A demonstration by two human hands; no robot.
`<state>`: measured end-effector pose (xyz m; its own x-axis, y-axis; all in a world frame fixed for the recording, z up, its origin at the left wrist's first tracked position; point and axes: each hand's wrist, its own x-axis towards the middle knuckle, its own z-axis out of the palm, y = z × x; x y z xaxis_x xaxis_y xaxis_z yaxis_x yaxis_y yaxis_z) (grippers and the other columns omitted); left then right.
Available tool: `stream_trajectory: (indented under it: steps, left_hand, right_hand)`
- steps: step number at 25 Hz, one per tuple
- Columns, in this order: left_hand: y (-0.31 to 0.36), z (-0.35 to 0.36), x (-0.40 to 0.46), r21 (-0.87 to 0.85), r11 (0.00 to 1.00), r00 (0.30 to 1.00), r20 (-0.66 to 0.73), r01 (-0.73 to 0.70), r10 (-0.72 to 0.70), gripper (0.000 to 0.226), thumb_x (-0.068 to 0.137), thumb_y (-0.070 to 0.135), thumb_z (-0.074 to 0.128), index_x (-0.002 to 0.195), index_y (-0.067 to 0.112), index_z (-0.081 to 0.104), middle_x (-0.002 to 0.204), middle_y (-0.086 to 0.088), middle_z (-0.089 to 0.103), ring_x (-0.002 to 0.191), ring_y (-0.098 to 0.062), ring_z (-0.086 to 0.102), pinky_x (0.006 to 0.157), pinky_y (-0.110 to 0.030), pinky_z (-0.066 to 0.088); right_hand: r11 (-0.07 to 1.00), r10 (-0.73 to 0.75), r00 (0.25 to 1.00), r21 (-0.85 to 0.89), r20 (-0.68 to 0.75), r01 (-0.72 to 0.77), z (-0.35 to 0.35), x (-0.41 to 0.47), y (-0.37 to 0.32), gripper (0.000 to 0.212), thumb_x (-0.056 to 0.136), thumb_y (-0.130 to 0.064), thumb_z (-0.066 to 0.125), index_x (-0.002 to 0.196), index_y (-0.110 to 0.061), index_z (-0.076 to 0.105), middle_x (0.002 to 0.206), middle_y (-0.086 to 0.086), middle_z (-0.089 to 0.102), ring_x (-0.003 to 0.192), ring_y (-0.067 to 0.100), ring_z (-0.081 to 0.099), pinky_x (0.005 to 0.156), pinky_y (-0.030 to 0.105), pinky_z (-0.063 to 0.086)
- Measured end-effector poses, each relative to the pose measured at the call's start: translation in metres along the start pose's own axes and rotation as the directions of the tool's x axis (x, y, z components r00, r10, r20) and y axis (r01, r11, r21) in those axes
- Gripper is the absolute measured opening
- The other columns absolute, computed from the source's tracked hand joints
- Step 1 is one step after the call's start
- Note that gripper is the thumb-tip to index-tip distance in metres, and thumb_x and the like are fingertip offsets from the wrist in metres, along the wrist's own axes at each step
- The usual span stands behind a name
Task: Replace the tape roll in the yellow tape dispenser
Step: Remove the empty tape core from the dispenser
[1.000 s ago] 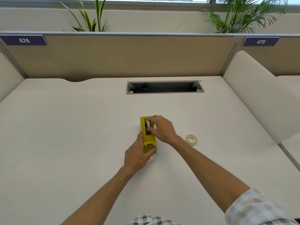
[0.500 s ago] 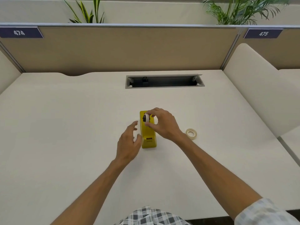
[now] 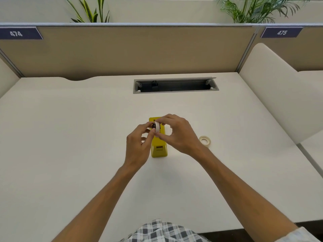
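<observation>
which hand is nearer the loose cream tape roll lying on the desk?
Right. The right hand sits just left of the loose cream tape roll, apart from it; the left hand is farther, beyond the yellow tape dispenser.

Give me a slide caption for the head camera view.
Both hands, left hand and right hand, hold the old roll above the yellow dispenser; spare roll waits.

Yellow tape dispenser (image 3: 159,148) flat on desk, lengthwise. White roll (image 3: 157,127) lifted above it. Spare roll (image 3: 205,140) at three o'clock.

Yellow dispenser (image 3: 158,147), white roll (image 3: 157,126), cream spare roll (image 3: 204,141), off-white desk (image 3: 70,137).
</observation>
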<state>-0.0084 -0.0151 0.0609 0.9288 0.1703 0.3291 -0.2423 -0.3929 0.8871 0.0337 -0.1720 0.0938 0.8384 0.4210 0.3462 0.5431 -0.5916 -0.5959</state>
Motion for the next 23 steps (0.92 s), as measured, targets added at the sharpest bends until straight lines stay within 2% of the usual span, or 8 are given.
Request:
stream_trajectory:
  steps: [5,9,11,14,17,20,23]
  left_hand:
    - [0.006,-0.006,-0.001,0.015,0.999,0.998,0.032,-0.049,0.048,0.018,0.093,0.018,0.061,0.110,0.015,0.067,0.104,0.003,0.068,0.091,-0.006,0.064,0.067,-0.014,0.049]
    - [0.005,-0.005,-0.003,-0.074,0.997,0.999,0.045,0.006,-0.003,0.017,0.094,0.017,0.058,0.110,0.015,0.065,0.104,0.002,0.068,0.095,-0.015,0.066,0.072,-0.034,0.057]
    - [0.003,-0.005,-0.004,-0.095,0.995,0.999,0.049,0.021,-0.016,0.020,0.095,0.017,0.057,0.114,0.014,0.063,0.106,0.000,0.069,0.095,-0.017,0.067,0.073,-0.038,0.059]
    - [0.002,-0.005,-0.002,-0.097,0.994,0.998,0.046,0.054,-0.050,0.030,0.097,0.018,0.052,0.126,0.015,0.059,0.109,-0.003,0.066,0.092,-0.019,0.067,0.071,-0.029,0.059]
    - [0.002,-0.006,0.001,-0.102,0.991,0.996,0.022,0.090,-0.088,0.031,0.098,0.018,0.050,0.127,0.015,0.060,0.111,-0.005,0.067,0.088,-0.014,0.068,0.070,-0.023,0.057]
    - [0.003,-0.008,0.004,-0.135,0.984,0.993,0.004,0.118,-0.118,0.026,0.097,0.019,0.052,0.120,0.015,0.064,0.109,-0.006,0.070,0.085,-0.012,0.069,0.068,-0.022,0.057]
    - [0.004,-0.010,0.007,-0.140,0.983,0.992,-0.007,0.123,-0.125,0.025,0.097,0.019,0.054,0.118,0.015,0.065,0.108,-0.006,0.070,0.084,-0.011,0.068,0.066,-0.020,0.055]
  right_hand:
    - [0.999,-0.019,1.000,0.027,0.011,0.019,-0.003,-0.006,0.000,0.040,0.081,-0.027,0.078,0.117,-0.015,0.067,0.109,0.000,0.067,0.095,0.014,0.060,0.081,0.031,0.053]
    - [0.998,0.016,1.000,0.063,-0.007,-0.015,-0.008,-0.006,0.005,0.040,0.074,-0.035,0.082,0.108,-0.021,0.068,0.117,-0.005,0.064,0.101,0.011,0.060,0.082,0.026,0.052]
    - [0.995,0.049,0.999,0.091,-0.005,-0.048,-0.010,-0.007,0.010,0.042,0.071,-0.035,0.083,0.107,-0.023,0.065,0.116,-0.007,0.066,0.104,0.008,0.060,0.084,0.026,0.052]
    - [0.979,0.101,0.995,0.175,0.004,-0.100,-0.010,-0.011,0.018,0.043,0.070,-0.035,0.083,0.106,-0.028,0.060,0.105,-0.016,0.067,0.099,-0.002,0.061,0.079,0.019,0.050]
    - [0.960,0.152,0.988,0.237,0.001,-0.148,-0.008,-0.017,0.029,0.041,0.070,-0.040,0.083,0.105,-0.034,0.061,0.100,-0.021,0.066,0.096,-0.005,0.062,0.076,0.017,0.051]
    - [0.935,0.241,0.971,0.267,-0.003,-0.231,-0.001,-0.026,0.048,0.038,0.072,-0.041,0.082,0.106,-0.034,0.068,0.099,-0.017,0.066,0.091,-0.005,0.060,0.072,0.018,0.047]
    - [0.925,0.334,0.942,0.188,0.021,-0.331,0.008,-0.034,0.071,0.040,0.077,-0.041,0.078,0.114,-0.029,0.069,0.103,-0.008,0.062,0.091,0.001,0.059,0.077,0.023,0.043]
